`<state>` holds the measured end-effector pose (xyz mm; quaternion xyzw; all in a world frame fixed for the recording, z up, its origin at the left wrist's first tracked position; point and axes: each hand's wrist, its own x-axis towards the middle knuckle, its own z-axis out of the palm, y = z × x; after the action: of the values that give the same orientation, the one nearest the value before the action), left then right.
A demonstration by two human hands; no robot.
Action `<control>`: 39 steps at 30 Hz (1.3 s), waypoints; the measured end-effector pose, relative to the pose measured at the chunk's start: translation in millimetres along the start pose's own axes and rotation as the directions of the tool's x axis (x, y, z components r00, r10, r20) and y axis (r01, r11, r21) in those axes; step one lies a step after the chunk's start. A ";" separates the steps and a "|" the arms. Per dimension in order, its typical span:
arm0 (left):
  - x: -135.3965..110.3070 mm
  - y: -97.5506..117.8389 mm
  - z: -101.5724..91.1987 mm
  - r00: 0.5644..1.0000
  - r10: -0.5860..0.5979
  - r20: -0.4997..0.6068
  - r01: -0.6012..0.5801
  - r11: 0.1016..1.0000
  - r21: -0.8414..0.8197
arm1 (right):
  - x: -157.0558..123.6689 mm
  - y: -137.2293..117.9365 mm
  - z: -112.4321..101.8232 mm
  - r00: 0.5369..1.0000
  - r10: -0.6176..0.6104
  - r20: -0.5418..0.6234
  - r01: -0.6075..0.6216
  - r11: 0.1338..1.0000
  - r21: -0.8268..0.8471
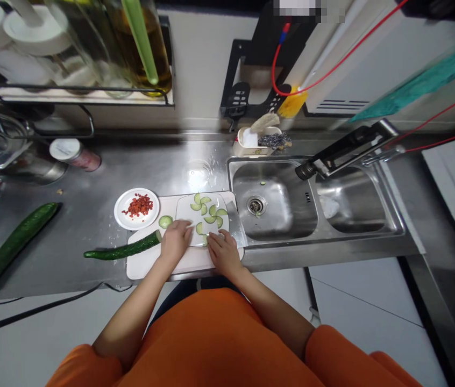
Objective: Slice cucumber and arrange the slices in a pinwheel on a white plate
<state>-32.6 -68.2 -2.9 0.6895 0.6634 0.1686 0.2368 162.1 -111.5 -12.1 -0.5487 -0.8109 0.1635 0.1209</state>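
Note:
A clear-edged square plate (pixel 191 212) lies on the white cutting board (pixel 147 269), with several half-round cucumber slices (pixel 210 219) laid on it in curved groups. My left hand (pixel 176 240) reaches over the plate's left edge, fingers forward and slightly apart, with nothing visible in them. At the plate's near right corner, the fingertips of my right hand (pixel 225 251) are on one small cucumber slice, partly hidden by them. Left of my left hand lies a cut cucumber (pixel 125 251), its cut end close to my wrist. A round cucumber slice (pixel 165 221) rests on the board.
A white plate of chopped red pieces (pixel 139 205) stands left of the board. A whole cucumber (pixel 13 250) lies farther left. The double sink (pixel 276 199) with its faucet (pixel 308 169) is at the right. A lidded can (pixel 76 155) and a sponge holder (pixel 251 145) stand behind.

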 end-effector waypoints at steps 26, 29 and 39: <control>12.3 -38.3 -30.7 0.866 -0.476 -0.155 0.498 0.848 0.180 | -2.5 -2.7 -8.1 0.999 0.041 0.012 -0.042 0.996 0.074; 12.5 -36.4 -29.7 0.860 -0.482 -0.168 0.504 0.852 0.139 | -1.2 -4.0 -10.2 0.999 0.038 0.005 -0.038 0.996 0.080; 5.2 -29.0 -48.3 0.958 -0.284 -0.040 0.280 0.956 -0.094 | 24.8 -3.7 -1.6 0.998 0.002 -0.059 0.016 0.952 0.305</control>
<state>-82.9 -57.9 20.9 0.5721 0.7531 0.1802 0.2704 150.4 -89.5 -8.7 -0.5250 -0.7741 0.2702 0.2284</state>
